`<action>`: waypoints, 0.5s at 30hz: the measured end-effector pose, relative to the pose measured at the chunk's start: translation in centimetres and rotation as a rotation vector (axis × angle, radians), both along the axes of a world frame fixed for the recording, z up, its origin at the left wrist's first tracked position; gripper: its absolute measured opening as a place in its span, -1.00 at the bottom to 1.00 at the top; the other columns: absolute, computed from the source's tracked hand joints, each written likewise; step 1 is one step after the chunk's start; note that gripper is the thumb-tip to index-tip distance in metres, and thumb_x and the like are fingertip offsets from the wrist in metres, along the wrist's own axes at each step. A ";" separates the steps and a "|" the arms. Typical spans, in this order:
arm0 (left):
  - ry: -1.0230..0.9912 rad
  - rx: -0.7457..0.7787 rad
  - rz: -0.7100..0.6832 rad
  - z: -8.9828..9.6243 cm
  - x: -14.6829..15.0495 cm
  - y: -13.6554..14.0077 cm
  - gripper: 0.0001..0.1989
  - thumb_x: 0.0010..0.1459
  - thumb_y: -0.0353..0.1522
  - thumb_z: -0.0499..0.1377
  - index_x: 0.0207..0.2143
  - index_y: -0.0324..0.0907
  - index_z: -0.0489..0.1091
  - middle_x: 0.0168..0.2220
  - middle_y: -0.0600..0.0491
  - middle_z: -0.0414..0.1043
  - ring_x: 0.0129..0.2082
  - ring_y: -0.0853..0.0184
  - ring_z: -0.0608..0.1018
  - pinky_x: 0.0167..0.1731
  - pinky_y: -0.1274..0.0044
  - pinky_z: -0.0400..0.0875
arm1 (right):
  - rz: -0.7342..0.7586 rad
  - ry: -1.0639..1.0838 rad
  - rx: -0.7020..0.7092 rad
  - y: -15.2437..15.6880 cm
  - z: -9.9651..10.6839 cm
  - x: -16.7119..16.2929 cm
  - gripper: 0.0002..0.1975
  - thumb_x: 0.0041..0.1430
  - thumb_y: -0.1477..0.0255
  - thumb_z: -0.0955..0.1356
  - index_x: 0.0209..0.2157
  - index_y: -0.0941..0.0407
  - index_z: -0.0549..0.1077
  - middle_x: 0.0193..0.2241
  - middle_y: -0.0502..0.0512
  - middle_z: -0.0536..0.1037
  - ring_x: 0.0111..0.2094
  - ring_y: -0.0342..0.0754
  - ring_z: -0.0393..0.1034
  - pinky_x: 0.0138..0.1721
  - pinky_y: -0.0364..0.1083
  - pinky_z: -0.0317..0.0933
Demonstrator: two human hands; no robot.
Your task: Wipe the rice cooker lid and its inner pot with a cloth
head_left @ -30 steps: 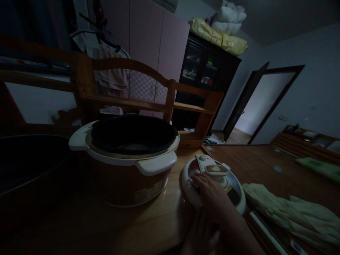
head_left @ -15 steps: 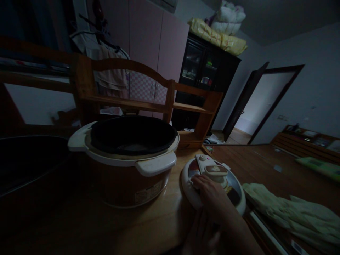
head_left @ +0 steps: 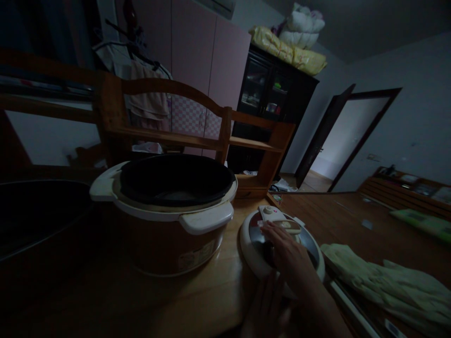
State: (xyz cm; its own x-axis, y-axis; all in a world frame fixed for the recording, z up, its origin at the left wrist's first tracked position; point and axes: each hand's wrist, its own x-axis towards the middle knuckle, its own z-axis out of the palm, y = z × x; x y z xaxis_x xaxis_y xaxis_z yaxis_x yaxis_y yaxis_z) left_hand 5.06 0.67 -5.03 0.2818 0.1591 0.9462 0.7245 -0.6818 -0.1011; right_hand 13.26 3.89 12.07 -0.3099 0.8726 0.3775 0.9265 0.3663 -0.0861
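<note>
The round lid (head_left: 247, 241) of an electric pressure cooker lies on the wooden table, with a white rim, shiny top and raised handle. Over its top reaches my right hand (head_left: 283, 241), fingers pressed together on a small white wipe (head_left: 260, 224) beside the handle. Only a little of the wipe shows. Low in the view, dim and partly behind my right forearm, my left hand (head_left: 266, 300) has its fingers stretched out against the lid's near edge. The cooker body (head_left: 165, 244) stands left of the lid, uncovered, a black inner pot (head_left: 176, 180) in it.
A large dark pot (head_left: 42, 216) stands at the far left. Behind the cooker rises a wooden shelf rack (head_left: 169, 136). Pale green cloth (head_left: 384, 281) lies right of the lid. Farther back are a dark cabinet (head_left: 299, 89) and an open doorway (head_left: 345, 136).
My right hand has slid slightly up and away over the lid, carrying the white wipe from near the left rim toward the handle. My left hand stays at the near edge.
</note>
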 end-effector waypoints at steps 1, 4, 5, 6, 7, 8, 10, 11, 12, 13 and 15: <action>-0.012 -0.010 0.012 0.1 0.0 0.0 -0.57 0.02 -0.18 0.29 -0.04 -0.05 0.42 0.02 -0.04 0.45 0.11 0.12 0.41 0.14 0.30 0.19 | 0.003 0.001 0.002 0.0 0.0 0.0 -0.34 0.01 0.75 0.13 0.15 0.12 0.31 0.21 0.09 0.28 0.25 -0.07 0.08 0.19 0.00 0.14; -0.027 -0.002 0.042 0.6 -0.2 -0.1 -0.55 0.05 -0.16 0.26 0.00 -0.06 0.39 0.02 -0.04 0.45 0.09 0.16 0.42 0.14 0.33 0.18 | 0.023 0.004 -0.005 0.1 -0.1 -0.1 -0.39 0.06 0.74 0.12 0.13 0.14 0.34 0.20 0.13 0.30 0.25 -0.05 0.09 0.19 0.02 0.14; -0.026 0.011 0.042 0.8 -0.4 -0.1 -0.55 0.06 -0.16 0.25 0.01 -0.05 0.39 0.01 -0.04 0.46 0.07 0.17 0.43 0.14 0.33 0.18 | 0.036 0.003 -0.014 0.1 -0.1 -0.3 -0.41 0.07 0.74 0.11 0.10 0.15 0.36 0.19 0.15 0.32 0.25 -0.05 0.09 0.19 0.03 0.14; -0.006 0.018 0.037 0.9 -0.5 -0.2 -0.56 0.07 -0.17 0.24 0.01 -0.04 0.38 0.00 -0.03 0.46 0.06 0.18 0.45 0.14 0.32 0.17 | 0.049 0.004 -0.028 0.1 -0.2 -0.5 -0.43 0.08 0.73 0.11 0.08 0.16 0.39 0.17 0.16 0.34 0.25 -0.04 0.10 0.18 0.03 0.14; 0.015 0.026 0.028 1.1 -0.6 -0.2 -0.58 0.08 -0.18 0.23 0.01 -0.04 0.38 -0.02 -0.02 0.47 0.04 0.19 0.46 0.14 0.32 0.17 | 0.063 0.004 -0.049 0.1 -0.2 -0.6 -0.44 0.07 0.74 0.11 0.05 0.17 0.41 0.16 0.17 0.35 0.25 -0.04 0.10 0.18 0.02 0.15; 0.023 0.027 0.023 1.1 -0.7 -0.2 -0.60 0.08 -0.19 0.23 -0.01 -0.04 0.39 -0.05 -0.01 0.48 0.02 0.20 0.47 0.14 0.32 0.17 | 0.077 0.005 -0.074 0.1 -0.3 -0.9 -0.44 0.06 0.74 0.11 0.04 0.17 0.42 0.16 0.18 0.36 0.25 -0.03 0.10 0.17 0.02 0.16; 0.002 0.019 0.015 1.0 -0.7 -0.2 -0.64 0.07 -0.22 0.24 -0.05 -0.04 0.42 -0.10 0.02 0.51 -0.02 0.21 0.49 0.13 0.34 0.19 | 0.104 0.007 -0.119 0.1 -0.6 -1.2 -0.41 0.01 0.75 0.12 0.05 0.18 0.42 0.16 0.19 0.36 0.26 -0.03 0.08 0.16 0.00 0.16; -0.017 0.025 0.010 0.8 -0.7 -0.2 -0.65 0.05 -0.22 0.25 -0.08 -0.04 0.43 -0.13 0.03 0.52 -0.03 0.21 0.50 0.12 0.33 0.20 | 0.117 0.007 -0.136 0.1 -0.7 -1.4 -0.38 -0.02 0.76 0.12 0.08 0.18 0.40 0.16 0.19 0.35 0.26 -0.03 0.07 0.17 0.00 0.16; -0.029 0.032 0.007 0.6 -0.6 -0.2 -0.65 0.04 -0.22 0.26 -0.09 -0.05 0.44 -0.15 0.04 0.52 -0.04 0.20 0.51 0.12 0.32 0.21 | 0.125 0.008 -0.144 0.1 -0.9 -1.5 -0.35 -0.04 0.77 0.12 0.10 0.19 0.38 0.17 0.20 0.35 0.26 -0.04 0.07 0.17 0.00 0.15; -0.035 0.037 0.002 0.4 -0.5 -0.1 -0.65 0.03 -0.21 0.28 -0.10 -0.04 0.44 -0.15 0.04 0.52 -0.04 0.19 0.50 0.11 0.31 0.22 | 0.129 0.010 -0.147 0.2 -1.0 -1.5 -0.32 -0.06 0.78 0.12 0.11 0.19 0.36 0.17 0.20 0.34 0.26 -0.04 0.07 0.18 0.00 0.14; -0.025 0.031 -0.004 0.2 -0.4 -0.1 -0.64 0.01 -0.20 0.29 -0.10 -0.03 0.44 -0.13 0.04 0.52 -0.02 0.17 0.49 0.11 0.30 0.22 | 0.129 0.018 -0.144 0.2 -1.0 -1.5 -0.31 -0.06 0.78 0.11 0.13 0.19 0.34 0.17 0.20 0.34 0.26 -0.05 0.08 0.18 0.00 0.14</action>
